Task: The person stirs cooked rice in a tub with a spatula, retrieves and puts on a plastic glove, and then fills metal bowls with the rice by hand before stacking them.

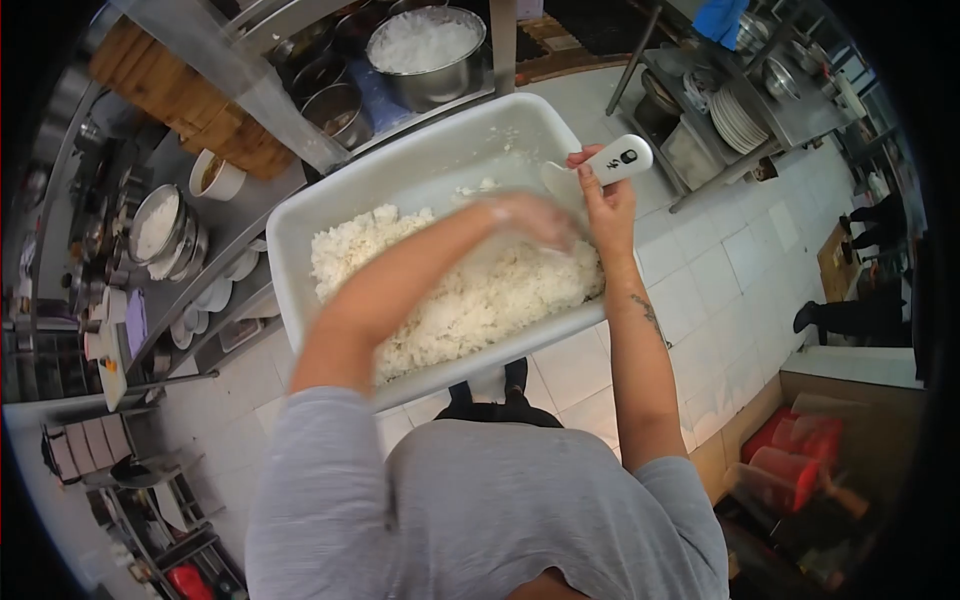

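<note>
A big white rectangular tub [290, 290] holds a wide heap of cooked white rice [490, 305], with a few clumps near its far side. My left hand [535, 220] is stretched across the tub above the rice; motion blurs its fingers, and anything in them cannot be made out. At the tub's right rim, my right hand [608, 200] is closed around a white rice paddle [622, 158]. The paddle's broad handle end with dark markings points right, and its pale other end reaches over the tub, partly hidden by my fingers.
Beyond the tub stands a metal pot [425, 88] of white contents. A steel counter [235, 245] with bowls runs along the left. Stacked plates [738, 118] sit on a rack at the upper right. Another person's dark-clothed legs [860, 312] and red containers [785, 470] are farther right.
</note>
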Available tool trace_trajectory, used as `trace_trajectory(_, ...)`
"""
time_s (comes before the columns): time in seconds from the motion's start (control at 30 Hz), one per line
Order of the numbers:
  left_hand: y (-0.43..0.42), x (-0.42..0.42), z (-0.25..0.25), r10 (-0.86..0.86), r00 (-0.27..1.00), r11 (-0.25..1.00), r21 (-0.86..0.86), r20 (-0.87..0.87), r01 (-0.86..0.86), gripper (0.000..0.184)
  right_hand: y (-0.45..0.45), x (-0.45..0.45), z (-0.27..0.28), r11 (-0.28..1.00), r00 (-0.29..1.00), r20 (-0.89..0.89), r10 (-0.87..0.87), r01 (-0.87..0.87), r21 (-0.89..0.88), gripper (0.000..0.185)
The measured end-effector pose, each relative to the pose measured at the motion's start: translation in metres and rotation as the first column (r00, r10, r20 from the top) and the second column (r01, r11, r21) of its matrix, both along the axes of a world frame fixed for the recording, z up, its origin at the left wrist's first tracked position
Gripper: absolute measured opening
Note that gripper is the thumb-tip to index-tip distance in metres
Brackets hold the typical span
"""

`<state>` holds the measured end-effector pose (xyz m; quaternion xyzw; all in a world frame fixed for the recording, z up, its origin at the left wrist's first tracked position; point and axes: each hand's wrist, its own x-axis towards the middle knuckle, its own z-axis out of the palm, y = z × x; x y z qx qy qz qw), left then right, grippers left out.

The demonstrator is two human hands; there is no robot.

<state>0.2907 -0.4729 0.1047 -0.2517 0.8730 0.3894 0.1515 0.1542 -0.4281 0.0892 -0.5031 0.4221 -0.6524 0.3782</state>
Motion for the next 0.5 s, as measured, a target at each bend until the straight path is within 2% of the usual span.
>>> trace_trajectory(0.03,-0.005,-0.030,-0.034,-0.103,0.981,0.983,0.134,-0.164,0.126,0.055,0.001,-0.001,0.000,1.000,1.000,0.001,0.005,-0.005,0.001,0.019)
trace_trajectory(0.1,0.030,-0.059,-0.011,-0.105,0.980,0.994,-0.030,-0.166,0.102,0.046,-0.002,-0.004,-0.004,0.999,0.999,-0.023,0.035,-0.035,-0.009,0.022)
trace_trajectory(0.2,0.039,-0.092,-0.084,-0.405,0.914,0.875,-0.285,0.010,0.391,0.041,0.000,-0.007,-0.006,0.997,0.984,-0.164,0.063,-0.056,0.051,0.023)
trace_trajectory(0.3,0.054,-0.068,-0.076,-0.252,0.950,0.936,-0.202,0.184,0.287,0.039,-0.006,-0.011,-0.013,0.995,0.991,-0.094,0.097,-0.098,-0.007,0.024)
trace_trajectory(0.37,0.064,-0.051,-0.082,-0.241,0.846,0.947,-0.074,0.475,0.311,0.040,-0.006,-0.012,-0.012,0.996,0.992,-0.091,0.092,-0.091,0.019,0.023)
trace_trajectory(0.43,0.077,-0.009,-0.013,-0.212,0.831,0.967,-0.011,0.515,0.253,0.036,-0.002,-0.011,-0.012,0.994,0.992,-0.077,0.097,-0.093,0.048,0.024)
trace_trajectory(0.5,0.094,0.027,0.016,-0.188,0.786,0.950,-0.093,0.589,0.297,0.042,-0.004,-0.011,-0.010,0.992,0.992,-0.056,0.111,-0.108,0.059,0.024)
